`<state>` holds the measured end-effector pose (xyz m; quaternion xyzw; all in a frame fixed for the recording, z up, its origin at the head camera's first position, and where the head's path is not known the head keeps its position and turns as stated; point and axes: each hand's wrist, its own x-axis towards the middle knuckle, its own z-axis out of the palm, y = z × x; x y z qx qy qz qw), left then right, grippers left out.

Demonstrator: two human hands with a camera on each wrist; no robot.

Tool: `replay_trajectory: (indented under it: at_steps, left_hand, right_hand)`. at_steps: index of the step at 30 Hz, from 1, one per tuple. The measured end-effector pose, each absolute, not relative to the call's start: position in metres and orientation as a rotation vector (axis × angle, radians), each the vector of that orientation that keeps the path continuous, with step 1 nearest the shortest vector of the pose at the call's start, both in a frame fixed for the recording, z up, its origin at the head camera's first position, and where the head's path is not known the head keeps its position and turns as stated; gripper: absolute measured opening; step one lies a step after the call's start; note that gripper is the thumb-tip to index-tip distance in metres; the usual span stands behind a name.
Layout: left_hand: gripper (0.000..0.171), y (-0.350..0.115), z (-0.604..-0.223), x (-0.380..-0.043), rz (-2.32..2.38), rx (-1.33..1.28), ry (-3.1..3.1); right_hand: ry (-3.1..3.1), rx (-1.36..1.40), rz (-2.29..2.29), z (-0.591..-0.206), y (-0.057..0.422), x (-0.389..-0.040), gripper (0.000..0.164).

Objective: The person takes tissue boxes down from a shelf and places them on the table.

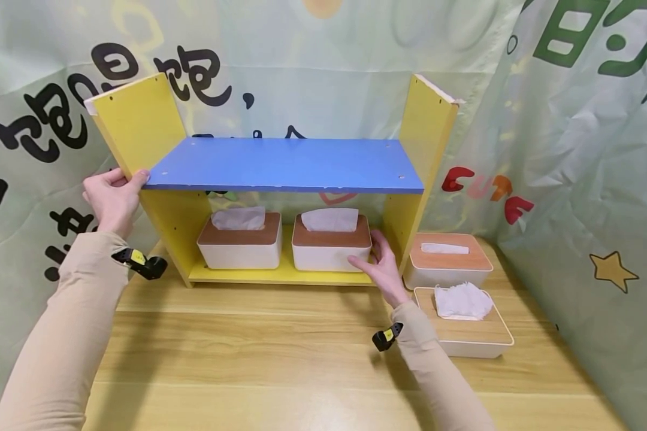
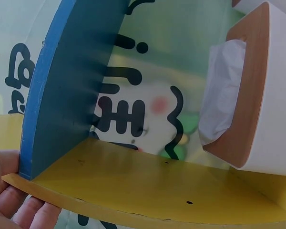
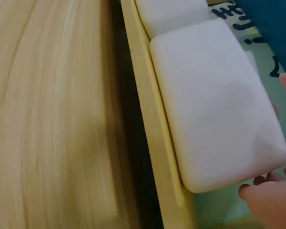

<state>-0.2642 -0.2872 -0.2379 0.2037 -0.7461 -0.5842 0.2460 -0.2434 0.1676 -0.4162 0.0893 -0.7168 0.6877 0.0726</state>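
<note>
A yellow shelf unit with a blue middle board (image 1: 291, 163) stands on the wooden table. My left hand (image 1: 112, 197) grips its left side, the thumb on the front corner of the blue board and the fingers behind the yellow side panel (image 2: 133, 181). Two white tissue boxes with brown lids sit on the bottom shelf, tissue sticking out of each. My right hand (image 1: 380, 266) is at the right end of the right-hand tissue box (image 1: 331, 254), thumb by its front and fingers along its side. To its left sits the other tissue box (image 1: 239, 256).
Right of the shelf, two more tissue boxes stand on the table: a rear one (image 1: 447, 275) close to the side panel and a nearer one (image 1: 474, 348). A printed cloth backdrop (image 1: 323, 102) hangs behind and on both sides. The wooden table (image 1: 259, 359) extends in front.
</note>
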Motion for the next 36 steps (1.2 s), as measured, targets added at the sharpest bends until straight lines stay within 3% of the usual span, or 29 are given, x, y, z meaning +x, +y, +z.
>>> replay_trajectory:
  at_steps: [18,36]
  left_hand:
    - [0.051,-0.288,-0.238,-0.264,-1.582,0.571,-2.045]
    - [0.051,-0.288,-0.238,-0.265,-1.562,0.558,-2.055]
  right_hand:
    - [-2.390,0.245,1.832,-0.428,0.169,-0.273,0.109]
    - [-2.400,0.306,2.030,-0.431,0.183,-0.296,0.114]
